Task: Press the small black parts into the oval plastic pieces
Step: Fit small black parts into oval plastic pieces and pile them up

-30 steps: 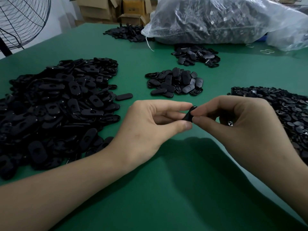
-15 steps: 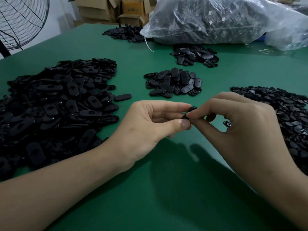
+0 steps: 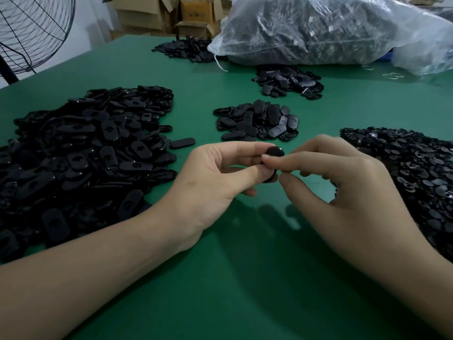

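The oval (image 3: 275, 153), edge-on a moment ago, now shows its broad face above the fingertips, held over the mat (image 3: 220, 278) near centre. The left hand (image 3: 215, 177) pinches it between thumb and forefinger. The right hand (image 3: 343, 190) pinches it from the right, forefinger on its face. The small part, hidden, is probably being pressed home.

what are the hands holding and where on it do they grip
One black oval plastic piece: the left hand pinches its left edge between thumb and forefinger, the right hand pinches its right side.
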